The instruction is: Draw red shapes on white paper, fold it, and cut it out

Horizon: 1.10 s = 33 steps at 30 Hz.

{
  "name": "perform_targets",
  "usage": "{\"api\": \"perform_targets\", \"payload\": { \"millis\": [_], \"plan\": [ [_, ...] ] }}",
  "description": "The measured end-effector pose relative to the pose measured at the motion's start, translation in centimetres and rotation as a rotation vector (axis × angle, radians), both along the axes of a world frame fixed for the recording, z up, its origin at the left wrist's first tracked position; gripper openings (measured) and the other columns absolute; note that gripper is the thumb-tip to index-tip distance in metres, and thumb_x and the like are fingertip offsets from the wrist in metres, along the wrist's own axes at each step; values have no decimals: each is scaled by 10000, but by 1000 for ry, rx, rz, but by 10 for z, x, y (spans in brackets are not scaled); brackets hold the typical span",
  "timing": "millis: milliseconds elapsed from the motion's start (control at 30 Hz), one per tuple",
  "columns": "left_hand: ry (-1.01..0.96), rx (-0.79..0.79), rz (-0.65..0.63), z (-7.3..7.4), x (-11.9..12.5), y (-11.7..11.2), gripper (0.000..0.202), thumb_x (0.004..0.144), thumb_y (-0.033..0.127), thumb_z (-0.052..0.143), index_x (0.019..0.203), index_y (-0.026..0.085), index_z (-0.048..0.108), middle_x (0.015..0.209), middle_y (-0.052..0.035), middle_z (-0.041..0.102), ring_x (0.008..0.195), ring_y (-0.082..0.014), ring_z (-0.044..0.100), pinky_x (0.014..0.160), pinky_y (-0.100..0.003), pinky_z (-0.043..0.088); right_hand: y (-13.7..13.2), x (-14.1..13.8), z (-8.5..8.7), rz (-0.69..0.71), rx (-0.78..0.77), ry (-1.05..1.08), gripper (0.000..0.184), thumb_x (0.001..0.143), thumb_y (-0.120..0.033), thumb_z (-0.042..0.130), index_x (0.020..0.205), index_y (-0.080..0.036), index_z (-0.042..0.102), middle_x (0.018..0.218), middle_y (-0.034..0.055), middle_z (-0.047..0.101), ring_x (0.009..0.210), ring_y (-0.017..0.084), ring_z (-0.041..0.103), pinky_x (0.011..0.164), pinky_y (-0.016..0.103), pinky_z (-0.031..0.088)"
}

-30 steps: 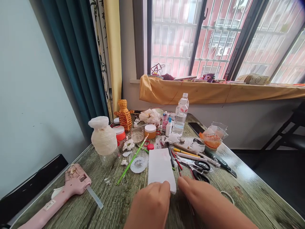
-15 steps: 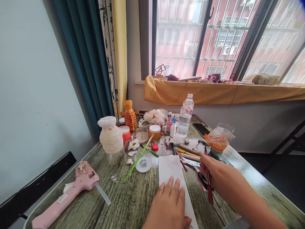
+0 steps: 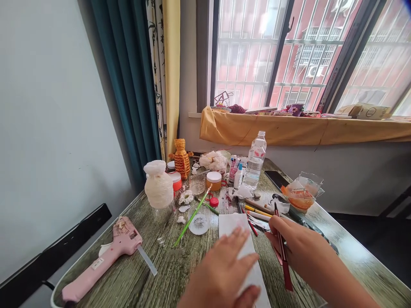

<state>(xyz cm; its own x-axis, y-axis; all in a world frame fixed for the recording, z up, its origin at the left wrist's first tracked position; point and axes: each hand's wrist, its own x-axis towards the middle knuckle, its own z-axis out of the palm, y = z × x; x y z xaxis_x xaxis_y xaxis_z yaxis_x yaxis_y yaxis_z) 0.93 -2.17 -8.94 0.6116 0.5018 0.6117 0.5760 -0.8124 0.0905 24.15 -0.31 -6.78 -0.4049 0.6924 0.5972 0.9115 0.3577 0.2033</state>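
Observation:
My left hand (image 3: pixel 223 269) lies flat with fingers stretched out on a white sheet of paper (image 3: pixel 234 224) on the wooden table (image 3: pixel 167 273). It is slightly blurred. My right hand (image 3: pixel 293 248) is closed around a dark red pencil (image 3: pixel 282 252), held upright just right of the paper. A heap of pencils and pens (image 3: pixel 257 209) and scissors lies just beyond my right hand.
A pink glue gun (image 3: pixel 105 256) lies at the left. Behind stand a white yarn-wrapped bottle (image 3: pixel 158 186), a green brush (image 3: pixel 192 216), a round lid (image 3: pixel 199 222), jars (image 3: pixel 213 179), a water bottle (image 3: pixel 256 160), an orange woven figure (image 3: pixel 182 157), a phone (image 3: pixel 276 177) and a plastic bag (image 3: pixel 302 192).
My right hand picked a dark red pencil out of the heap and brought it beside the paper. My left hand went from gripping the paper's near edge to lying flat on it.

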Motion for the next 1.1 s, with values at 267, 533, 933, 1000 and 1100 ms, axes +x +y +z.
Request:
{"api": "perform_targets", "payload": {
  "millis": [267, 533, 933, 1000, 1100],
  "plan": [
    [-240, 203, 662, 95, -92, 22, 352, 984, 374, 451, 1179, 145, 634, 1353, -144, 598, 1326, -297, 503, 1135, -482, 382, 2, -2, -2, 13, -4, -5, 257, 979, -210, 330, 734, -269, 379, 525, -51, 545, 375, 160, 526, 414, 253, 320],
    [-108, 86, 780, 136, -108, 72, 377, 976, 342, 368, 1009, 122, 672, 1296, -123, 595, 1280, -320, 509, 1093, -486, 388, 1, 5, -5, -11, -69, 1, 229, 919, -139, 412, 727, -263, 390, 562, -49, 577, 398, 163, 554, 426, 248, 298],
    [-193, 57, 744, 131, -115, 88, 230, 832, 358, 436, 755, 217, 601, 1194, -169, 685, 1170, -340, 589, 1022, -489, 456, 3, 9, -7, 16, -44, -11, 208, 864, -133, 441, 711, -261, 382, 514, -66, 561, 334, 144, 509, 391, 228, 243],
    [-203, 55, 735, 130, -115, 87, 248, 835, 375, 416, 757, 220, 593, 1192, -169, 686, 1161, -340, 591, 1018, -494, 456, 2, 9, -6, 15, -31, -14, 207, 853, -113, 426, 714, -260, 384, 519, -60, 570, 343, 151, 523, 391, 230, 248],
    [-221, 41, 725, 130, -116, 85, 289, 855, 419, 402, 826, 220, 610, 1186, -156, 685, 1157, -334, 595, 1012, -484, 456, 2, 9, -5, 27, -13, -23, 202, 861, -113, 405, 722, -260, 397, 522, -50, 577, 354, 162, 540, 392, 238, 269]
  ]
}}
